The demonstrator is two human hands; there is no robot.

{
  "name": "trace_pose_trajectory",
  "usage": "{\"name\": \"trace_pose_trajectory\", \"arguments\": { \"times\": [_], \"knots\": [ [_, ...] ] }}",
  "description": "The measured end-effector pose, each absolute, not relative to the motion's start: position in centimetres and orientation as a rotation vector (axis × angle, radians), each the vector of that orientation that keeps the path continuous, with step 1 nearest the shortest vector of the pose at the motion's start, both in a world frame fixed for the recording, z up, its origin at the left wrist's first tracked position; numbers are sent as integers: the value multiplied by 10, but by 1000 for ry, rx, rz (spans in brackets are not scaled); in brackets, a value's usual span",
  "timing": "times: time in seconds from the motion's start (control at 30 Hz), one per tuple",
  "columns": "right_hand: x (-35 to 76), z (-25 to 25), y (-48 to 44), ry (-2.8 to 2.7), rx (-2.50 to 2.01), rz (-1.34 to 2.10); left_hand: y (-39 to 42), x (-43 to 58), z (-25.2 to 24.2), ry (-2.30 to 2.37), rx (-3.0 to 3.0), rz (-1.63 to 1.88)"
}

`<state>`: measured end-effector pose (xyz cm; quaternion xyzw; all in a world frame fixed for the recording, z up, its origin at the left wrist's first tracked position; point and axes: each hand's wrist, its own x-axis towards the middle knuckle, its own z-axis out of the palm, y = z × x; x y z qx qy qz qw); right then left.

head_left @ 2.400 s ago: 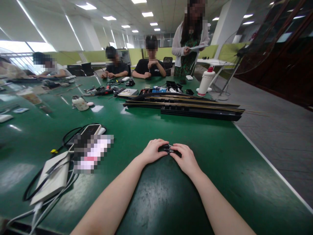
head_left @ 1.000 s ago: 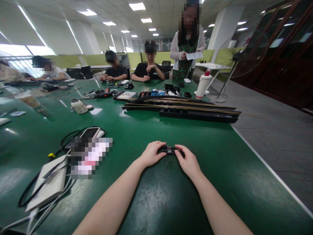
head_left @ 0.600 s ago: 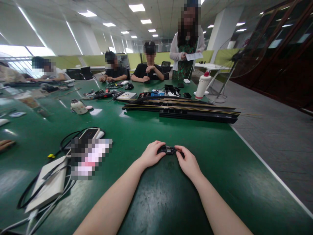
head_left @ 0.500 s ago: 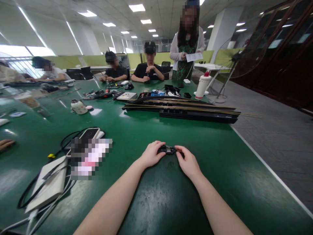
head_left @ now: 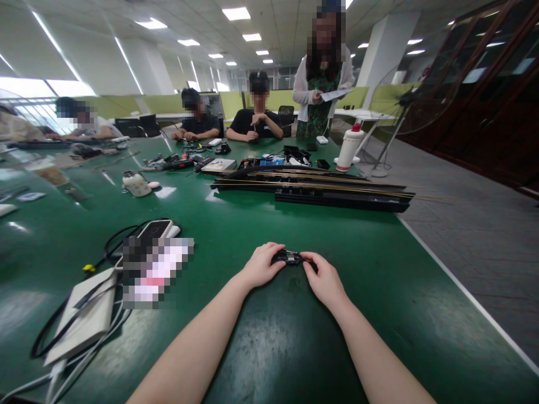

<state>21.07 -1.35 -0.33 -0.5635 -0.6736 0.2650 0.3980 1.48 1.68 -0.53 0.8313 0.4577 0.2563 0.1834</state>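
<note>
A small black device [head_left: 290,257] with metallic and pale parts on its upper face is held low over the green table [head_left: 236,224]. My left hand [head_left: 263,265] grips its left end between thumb and fingers. At the right end, the thumb and fingertips of my right hand [head_left: 323,276] close on the device's edge. Its underside is hidden, and its fine details are too small to tell.
Black rails with thin golden rods [head_left: 341,196] lie beyond my hands. A white bottle [head_left: 349,148] stands behind them. At the left are a white power bank [head_left: 82,314], cables and a phone [head_left: 155,231]. Several people are around the table.
The device has tilted slightly between my fingers, while both hands stay in nearly the same place. Across the table, the standing person's paper has shifted a little to the right.
</note>
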Motion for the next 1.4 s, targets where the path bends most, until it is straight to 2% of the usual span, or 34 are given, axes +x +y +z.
{"name": "trace_pose_trajectory", "arguments": {
  "times": [1.4],
  "knots": [
    [211,-1,-14,-1722,-1426,658,18,14,-6,1254,2341,768]
  ]
}}
